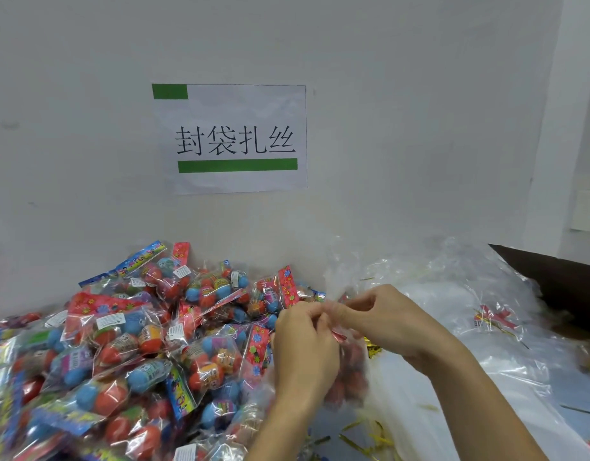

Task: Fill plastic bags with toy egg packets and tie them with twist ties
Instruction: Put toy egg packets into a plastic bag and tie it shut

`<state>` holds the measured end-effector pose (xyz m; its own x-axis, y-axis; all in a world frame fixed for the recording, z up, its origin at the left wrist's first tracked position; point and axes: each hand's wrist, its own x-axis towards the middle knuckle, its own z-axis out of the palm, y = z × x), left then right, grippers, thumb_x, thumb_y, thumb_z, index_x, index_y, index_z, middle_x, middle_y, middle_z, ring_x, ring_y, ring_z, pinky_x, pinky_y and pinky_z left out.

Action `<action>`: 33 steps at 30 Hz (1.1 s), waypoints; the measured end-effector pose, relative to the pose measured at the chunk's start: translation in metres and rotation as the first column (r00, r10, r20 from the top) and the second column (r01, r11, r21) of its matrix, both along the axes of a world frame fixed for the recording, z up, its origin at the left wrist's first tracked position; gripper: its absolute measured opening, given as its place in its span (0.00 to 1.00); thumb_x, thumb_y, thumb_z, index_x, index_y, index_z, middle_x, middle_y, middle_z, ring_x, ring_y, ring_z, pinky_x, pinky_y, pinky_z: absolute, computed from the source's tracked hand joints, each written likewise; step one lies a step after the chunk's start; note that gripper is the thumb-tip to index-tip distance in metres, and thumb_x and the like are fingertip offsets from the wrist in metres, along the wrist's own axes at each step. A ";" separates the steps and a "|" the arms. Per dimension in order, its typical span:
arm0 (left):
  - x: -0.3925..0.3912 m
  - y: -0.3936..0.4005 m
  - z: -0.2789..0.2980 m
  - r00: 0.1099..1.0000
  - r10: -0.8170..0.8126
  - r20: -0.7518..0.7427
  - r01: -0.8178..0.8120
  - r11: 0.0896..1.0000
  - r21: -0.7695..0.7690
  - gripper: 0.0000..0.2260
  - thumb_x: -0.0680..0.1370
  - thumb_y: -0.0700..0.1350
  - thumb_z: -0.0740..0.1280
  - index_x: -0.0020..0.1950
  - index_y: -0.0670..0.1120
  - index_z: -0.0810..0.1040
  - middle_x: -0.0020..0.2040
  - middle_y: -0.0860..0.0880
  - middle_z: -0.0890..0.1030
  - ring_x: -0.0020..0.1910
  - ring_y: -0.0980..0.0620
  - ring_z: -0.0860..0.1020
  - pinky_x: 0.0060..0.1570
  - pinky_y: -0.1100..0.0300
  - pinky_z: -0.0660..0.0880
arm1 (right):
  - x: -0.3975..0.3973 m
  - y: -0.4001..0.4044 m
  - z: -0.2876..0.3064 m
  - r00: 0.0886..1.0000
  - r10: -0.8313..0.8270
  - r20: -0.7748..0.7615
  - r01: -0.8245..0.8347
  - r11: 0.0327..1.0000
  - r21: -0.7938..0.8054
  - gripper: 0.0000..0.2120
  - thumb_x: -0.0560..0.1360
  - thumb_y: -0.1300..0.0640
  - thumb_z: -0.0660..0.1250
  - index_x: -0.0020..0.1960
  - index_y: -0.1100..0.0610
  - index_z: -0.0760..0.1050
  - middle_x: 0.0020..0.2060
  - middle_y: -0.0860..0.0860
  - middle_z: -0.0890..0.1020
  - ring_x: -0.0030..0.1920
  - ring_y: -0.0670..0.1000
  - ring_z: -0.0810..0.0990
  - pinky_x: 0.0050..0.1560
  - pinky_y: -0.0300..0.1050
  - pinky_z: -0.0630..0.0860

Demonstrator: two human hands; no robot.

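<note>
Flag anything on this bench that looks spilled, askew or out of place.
Gold twist ties lie scattered loose across the table near the front edge, as if spilled. The toy egg packets sit in an untidy heap on the left. Both hands, left and right, pinch the neck of a filled bag; nothing looks damaged.

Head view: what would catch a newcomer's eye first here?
First the big heap of toy egg packets, red and blue, filling the lower left against the wall. Next the white sign with green bars taped to the wall above it. Then the left hand and right hand meeting at centre, pinching the gathered neck of a filled plastic bag, with loose clear bags at right.
</note>
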<state>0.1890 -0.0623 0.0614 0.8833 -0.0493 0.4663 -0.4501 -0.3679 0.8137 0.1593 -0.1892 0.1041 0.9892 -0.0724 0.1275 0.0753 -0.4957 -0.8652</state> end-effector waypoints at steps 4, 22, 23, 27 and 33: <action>-0.006 -0.003 -0.002 0.990 0.114 0.078 -0.125 0.982 0.143 0.10 0.81 0.42 0.60 0.43 0.49 0.79 0.47 0.54 0.76 0.54 0.49 0.72 0.56 0.50 0.72 | 0.006 0.010 -0.005 0.989 -0.118 0.091 0.105 0.985 0.140 0.12 0.72 0.49 0.77 0.35 0.57 0.86 0.28 0.47 0.82 0.26 0.39 0.74 0.30 0.32 0.69; 0.011 0.034 0.013 0.810 -0.515 -0.280 0.486 0.857 -0.170 0.14 0.82 0.45 0.65 0.46 0.36 0.82 0.40 0.41 0.81 0.42 0.47 0.79 0.49 0.53 0.76 | 0.010 0.014 -0.008 0.997 -0.077 -0.019 0.075 0.829 0.554 0.07 0.73 0.65 0.74 0.38 0.68 0.83 0.34 0.63 0.83 0.34 0.58 0.82 0.37 0.49 0.80; 0.011 0.035 0.013 0.773 -0.558 -0.303 0.507 0.830 -0.233 0.15 0.83 0.45 0.64 0.47 0.35 0.83 0.44 0.38 0.83 0.45 0.45 0.80 0.53 0.50 0.76 | 0.010 0.013 -0.007 0.998 -0.066 -0.020 0.066 0.827 0.558 0.08 0.73 0.65 0.74 0.36 0.67 0.83 0.33 0.63 0.83 0.33 0.58 0.82 0.37 0.48 0.80; 0.011 0.038 0.011 0.653 -0.668 -0.358 0.531 0.740 -0.412 0.15 0.83 0.43 0.61 0.46 0.40 0.86 0.44 0.41 0.85 0.41 0.48 0.83 0.44 0.57 0.80 | 0.009 0.010 -0.007 1.000 -0.019 -0.009 0.021 0.830 0.557 0.17 0.74 0.64 0.73 0.27 0.60 0.82 0.27 0.58 0.81 0.26 0.52 0.79 0.27 0.41 0.76; 0.010 0.038 0.017 0.605 -0.700 -0.380 0.456 0.696 -0.555 0.12 0.75 0.44 0.69 0.50 0.36 0.84 0.45 0.39 0.83 0.40 0.46 0.82 0.47 0.53 0.79 | 0.011 0.008 -0.007 0.999 0.030 0.025 -0.039 0.826 0.563 0.11 0.73 0.61 0.74 0.35 0.67 0.82 0.30 0.59 0.80 0.29 0.53 0.79 0.30 0.43 0.77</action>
<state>0.1992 -0.0239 0.0782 0.8162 -0.5766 0.0368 0.0911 0.1914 0.9773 0.1699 -0.1809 0.0967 0.9908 -0.1018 0.0892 0.0976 0.0803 -0.9920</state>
